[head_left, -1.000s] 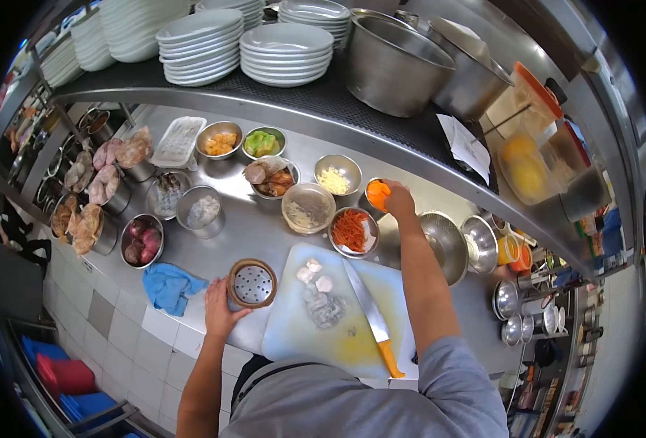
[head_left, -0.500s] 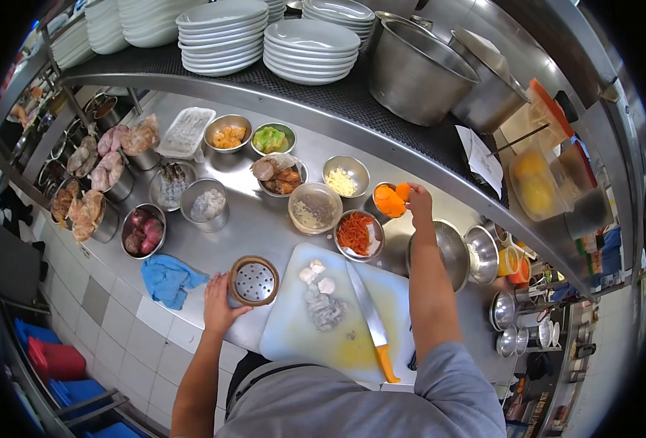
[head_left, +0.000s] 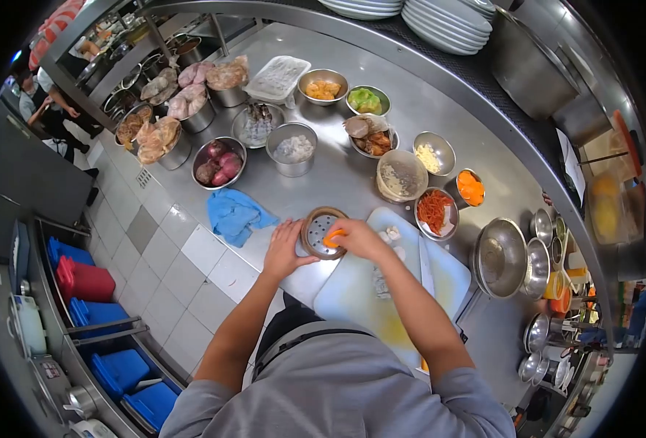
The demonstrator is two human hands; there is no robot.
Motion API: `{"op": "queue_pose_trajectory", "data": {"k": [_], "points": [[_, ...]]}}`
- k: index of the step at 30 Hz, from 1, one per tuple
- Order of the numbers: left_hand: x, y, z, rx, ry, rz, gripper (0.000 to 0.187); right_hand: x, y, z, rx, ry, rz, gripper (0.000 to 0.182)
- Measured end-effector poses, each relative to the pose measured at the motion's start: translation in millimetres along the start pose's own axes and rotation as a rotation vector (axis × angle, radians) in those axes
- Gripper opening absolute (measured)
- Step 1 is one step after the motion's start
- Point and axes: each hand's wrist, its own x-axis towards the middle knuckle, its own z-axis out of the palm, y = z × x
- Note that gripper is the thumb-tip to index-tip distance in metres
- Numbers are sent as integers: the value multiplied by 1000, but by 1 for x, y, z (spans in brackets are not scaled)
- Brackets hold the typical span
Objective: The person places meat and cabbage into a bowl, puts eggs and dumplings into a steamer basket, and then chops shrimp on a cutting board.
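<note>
My left hand curves around the left side of a small round steamer basket, its fingers and thumb against the rim. Inside the basket lies a perforated metal plate. Between the fingertips of my right hand is an orange carrot slice, held down in the basket. Beside the basket is a white cutting board. Pale pieces and raw shrimp on it are partly covered by my right forearm, as is the knife. A metal bowl holds more carrot slices.
A blue cloth lies left of the basket. Shredded carrot, onions and several other filled bowls stand behind. The overhead shelf carries plates and pots. Other people stand at far left.
My right hand has come from the carrot bowl to the basket, bringing a carrot slice. My left hand stays at the basket. The view has swung left.
</note>
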Motion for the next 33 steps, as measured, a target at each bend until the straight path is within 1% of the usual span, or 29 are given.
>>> {"op": "queue_pose_trajectory", "data": {"k": [2,5,6,8,9,11,12,15,17,21,23,24,26,27,28,29,31,32,33], "points": [[-1,0,-1,1,2,9,116,12,-1,23,-365,-3,-151,19],[-1,-1,-2,-2,-3,4,116,26,-3,31,-469,-5,-148,20],[-1,-2,-2,-5,7,-1,116,28,-4,34,-477,-12,-153,20],[-2,-3,-2,0,-13,-12,115,30,-6,40,-468,143,-99,24],[-3,-4,-2,-4,-7,-19,115,30,-14,40,-474,135,-102,24],[-4,-5,0,0,-4,-20,115,29,-28,39,-576,181,20,25],[-4,-5,0,-1,-1,-22,115,30,-31,38,-579,179,19,25],[-3,-5,1,-9,0,-8,115,29,-32,34,-608,226,-37,25],[-2,-5,-2,-34,7,9,114,30,-26,34,-700,280,-212,23],[-1,1,-5,-64,5,31,113,26,-29,20,-729,335,-170,20],[1,3,-4,0,-24,-1,114,21,-22,-11,-567,418,-119,17],[2,3,-1,-4,-15,-6,114,15,-15,-39,-596,452,-96,17],[3,3,1,-28,-9,11,115,10,2,-100,-418,658,-16,17],[3,3,0,-21,-10,-1,116,10,40,-134,-322,765,5,23],[3,4,1,-10,-13,-20,117,-2,42,-171,-244,846,93,23],[2,4,3,-18,-15,-9,117,-8,64,-211,-360,896,233,22],[2,4,3,12,-12,-20,117,-31,123,-270,-447,1066,115,23],[2,3,4,12,-11,-21,117,-44,142,-294,-615,1081,109,26],[2,2,5,12,-6,-17,117,-50,153,-313,-752,1049,277,28]]}}
